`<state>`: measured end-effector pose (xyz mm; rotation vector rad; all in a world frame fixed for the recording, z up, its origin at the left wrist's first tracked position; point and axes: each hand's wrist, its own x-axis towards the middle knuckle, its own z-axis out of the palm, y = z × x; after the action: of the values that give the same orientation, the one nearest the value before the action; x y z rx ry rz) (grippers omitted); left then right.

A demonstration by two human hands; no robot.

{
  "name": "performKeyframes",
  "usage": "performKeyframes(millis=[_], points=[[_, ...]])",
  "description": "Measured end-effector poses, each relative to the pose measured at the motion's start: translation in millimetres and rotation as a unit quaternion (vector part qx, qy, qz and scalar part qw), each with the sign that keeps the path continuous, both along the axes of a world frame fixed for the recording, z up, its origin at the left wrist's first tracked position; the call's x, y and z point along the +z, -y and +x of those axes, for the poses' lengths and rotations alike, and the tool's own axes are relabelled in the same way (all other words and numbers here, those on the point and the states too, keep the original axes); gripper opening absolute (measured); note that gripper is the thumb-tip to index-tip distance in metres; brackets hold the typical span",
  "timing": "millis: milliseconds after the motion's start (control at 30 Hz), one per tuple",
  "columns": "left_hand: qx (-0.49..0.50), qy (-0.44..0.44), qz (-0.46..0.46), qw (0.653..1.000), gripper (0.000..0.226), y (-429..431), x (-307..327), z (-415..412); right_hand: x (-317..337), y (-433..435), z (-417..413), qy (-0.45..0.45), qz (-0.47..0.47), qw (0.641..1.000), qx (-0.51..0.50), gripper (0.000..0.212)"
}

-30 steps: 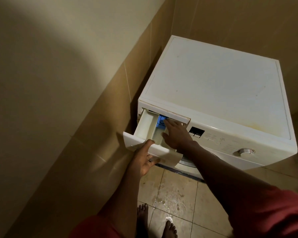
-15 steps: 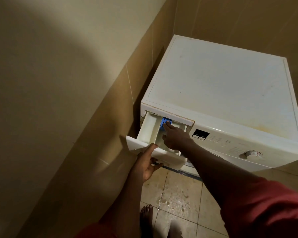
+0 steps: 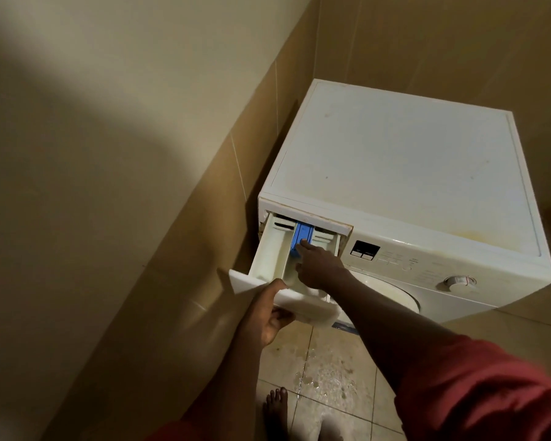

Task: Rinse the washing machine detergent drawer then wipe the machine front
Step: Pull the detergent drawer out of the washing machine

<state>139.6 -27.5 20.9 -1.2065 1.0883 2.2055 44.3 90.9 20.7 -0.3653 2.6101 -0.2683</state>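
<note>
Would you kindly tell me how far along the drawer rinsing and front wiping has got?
Done: the detergent drawer is pulled out of the washing machine. In hand: the left hand grips the drawer's front panel while the right hand presses a finger on the blue insert, probably to release it. Left: the drawer is not yet free or rinsed, and the machine front awaits wiping; no cloth is in view.

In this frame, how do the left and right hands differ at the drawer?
The left hand holds the drawer by its front panel, thumb on top, fingers curled beneath; the right hand reaches inside with no grip. The left hand sits at the drawer's outer end; the right hand's forefinger touches the blue insert near the machine. Both are bare and touch the drawer.
</note>
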Motion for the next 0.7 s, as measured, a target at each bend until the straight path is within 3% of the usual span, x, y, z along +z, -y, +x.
performKeyframes(millis=[167,400,567,700], points=[[-0.004,0.011,-0.014,1.0,0.013,1.6,6.3,32.0,6.5,-2.4,32.3,0.002,-0.021,1.0,-0.012,0.052],[-0.078,-0.016,-0.064,0.995,0.041,-0.5,16.9,56.4,27.3,-48.9,62.3,-0.101,-0.129,0.982,-0.096,0.028],[-0.135,-0.032,-0.073,0.988,0.019,-29.5,33.7,56.8,46.1,-111.8,74.7,-0.216,-0.115,0.956,-0.162,0.05],[-0.227,-0.062,-0.046,0.971,0.054,-62.4,43.8,51.7,54.8,-163.8,92.8,-0.17,-0.119,0.933,-0.295,0.059]])
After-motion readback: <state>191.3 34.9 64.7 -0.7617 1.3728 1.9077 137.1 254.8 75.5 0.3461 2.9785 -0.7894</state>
